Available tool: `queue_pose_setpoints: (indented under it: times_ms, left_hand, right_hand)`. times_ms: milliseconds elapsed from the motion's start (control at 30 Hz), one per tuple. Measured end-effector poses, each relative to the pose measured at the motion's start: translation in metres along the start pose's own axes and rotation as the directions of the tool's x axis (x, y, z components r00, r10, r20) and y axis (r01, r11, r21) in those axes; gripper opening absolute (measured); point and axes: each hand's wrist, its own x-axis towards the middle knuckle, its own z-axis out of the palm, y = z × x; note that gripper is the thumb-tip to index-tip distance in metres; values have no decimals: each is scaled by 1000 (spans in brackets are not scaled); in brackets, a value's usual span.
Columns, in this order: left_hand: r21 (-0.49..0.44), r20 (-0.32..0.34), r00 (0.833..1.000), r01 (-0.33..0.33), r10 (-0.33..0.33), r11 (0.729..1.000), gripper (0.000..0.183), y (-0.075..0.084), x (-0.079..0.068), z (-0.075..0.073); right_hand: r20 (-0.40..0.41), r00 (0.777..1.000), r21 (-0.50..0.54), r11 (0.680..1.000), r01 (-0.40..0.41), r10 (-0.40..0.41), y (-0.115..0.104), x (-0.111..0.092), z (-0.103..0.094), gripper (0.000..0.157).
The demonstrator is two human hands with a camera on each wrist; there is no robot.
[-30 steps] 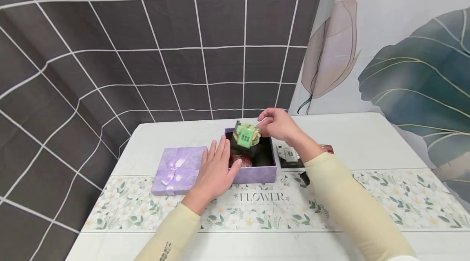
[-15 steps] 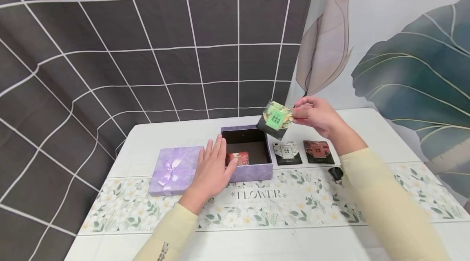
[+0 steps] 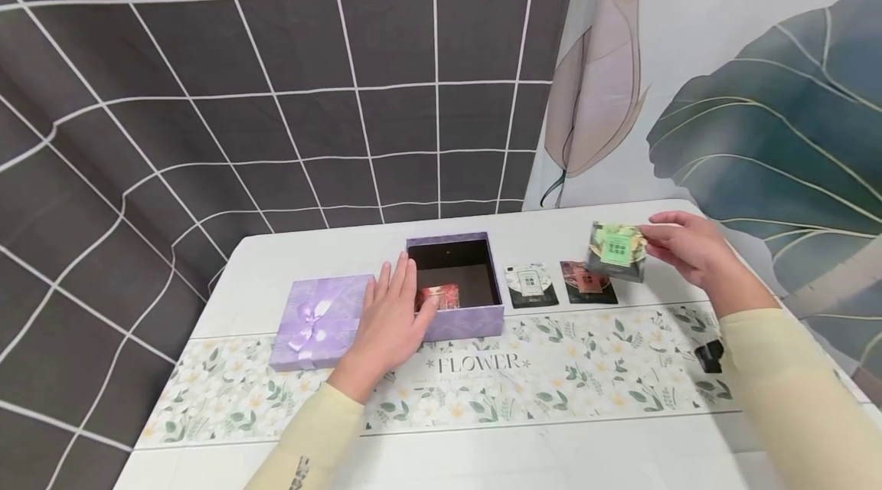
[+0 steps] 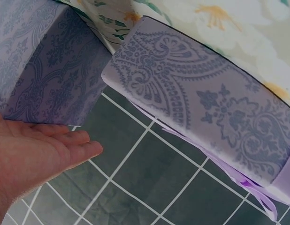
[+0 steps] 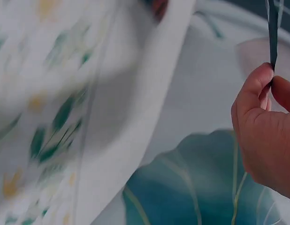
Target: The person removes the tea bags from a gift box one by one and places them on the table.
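Observation:
My right hand (image 3: pixel 696 249) pinches one edge of a flat green-labelled sachet (image 3: pixel 616 249) between thumb and fingers, at the right side of the table. In the right wrist view this sachet (image 5: pixel 272 33) shows edge-on, upright above the fingertips. Its lower left corner overlaps a red-and-black sachet (image 3: pixel 587 287) lying on the table. My left hand (image 3: pixel 386 321) rests with straight fingers along the left side of an open purple box (image 3: pixel 465 325). Inside lies another red sachet (image 3: pixel 444 295), partly hidden by the thumb. The left wrist view shows the patterned box wall (image 4: pixel 56 61) beside the fingers.
A purple lid (image 3: pixel 292 337) with a ribbon bow lies left of the box. Between the box and the red-and-black sachet is a white-and-black sachet (image 3: pixel 530 285). A floral runner (image 3: pixel 551 383) crosses the white table, with a dark grid curtain (image 3: pixel 310 115) behind.
My right hand has lifted the green-labelled sachet out of the box and carried it right, past the two sachets on the table. My left hand has stayed at the box.

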Motion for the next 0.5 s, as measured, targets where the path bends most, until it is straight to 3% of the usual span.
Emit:
queue_pose_setpoints:
  times_ms: [100,233,500]
  left_hand:
    - [-1,3,1000,1,-1,1000,76,0,0,-1]
    - [-7,-5,1000,4,-4,1000,76,0,-1,-2]
    - [-22,-8,1000,2,-2,1000,74,0,-2,-1]
  right_hand:
    - [-41,999,-140,990,1,-7,8,4,-13,42]
    - [-87,996,-302,953,-7,-20,14,10,-22,52]
    - [-135,990,-478,878,-34,-36,28,22,-32,49]
